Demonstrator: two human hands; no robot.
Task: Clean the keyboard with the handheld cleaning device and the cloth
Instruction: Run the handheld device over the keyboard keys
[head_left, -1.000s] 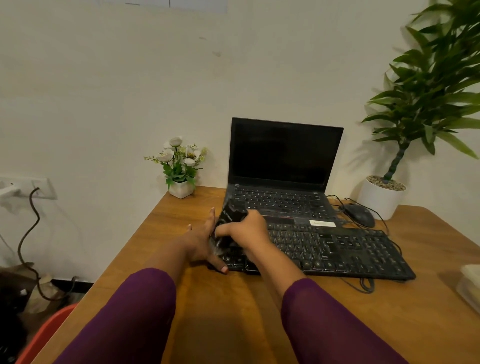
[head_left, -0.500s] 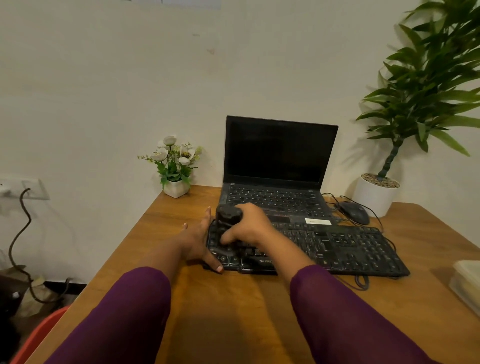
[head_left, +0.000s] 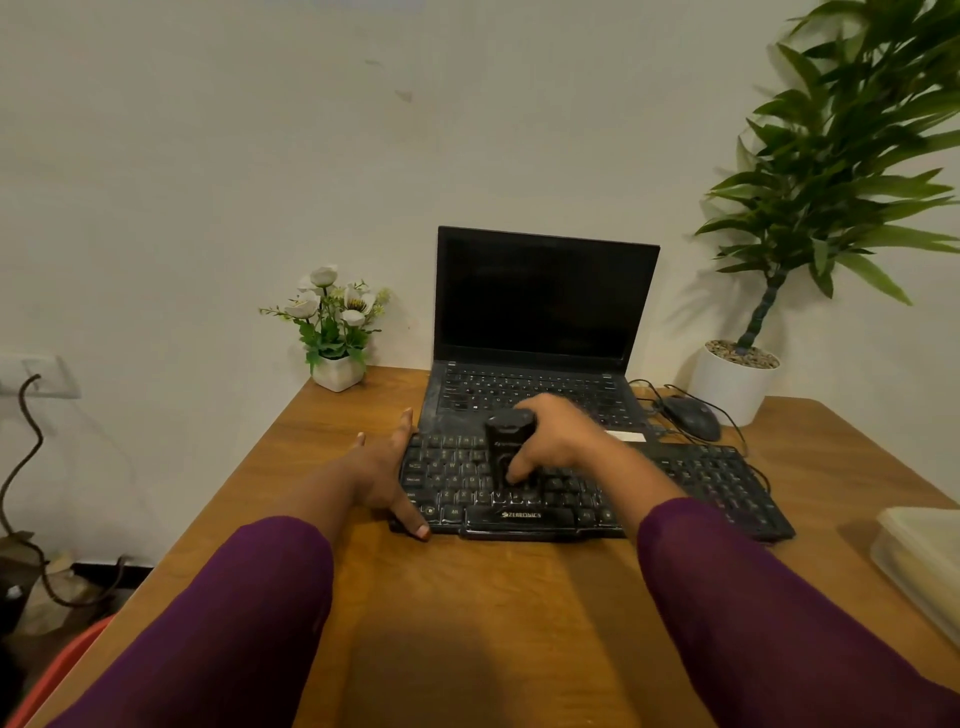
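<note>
Now the right hand (head_left: 561, 441) curls round the handheld cleaning device (head_left: 511, 447), upright on the keyboard (head_left: 701, 478)'s left half near the table (head_left: 467, 597)'s far edge; the left hand (head_left: 387, 470), fingers straight, presses the keyboard's left end

Wall (head_left: 208, 156): off-white, plain; a few small dark marks high up.
Desk (head_left: 467, 597): brown wood, far edge against the wall.
Socket plate (head_left: 39, 374): white, on the wall left of the desk; dark cable (head_left: 21, 457) hangs from it.
Beyond the desk's left edge: dim clutter (head_left: 47, 603), orange-red rim (head_left: 62, 675); blurred.
Light: dim, warm; soft shadows on the wall.
</note>
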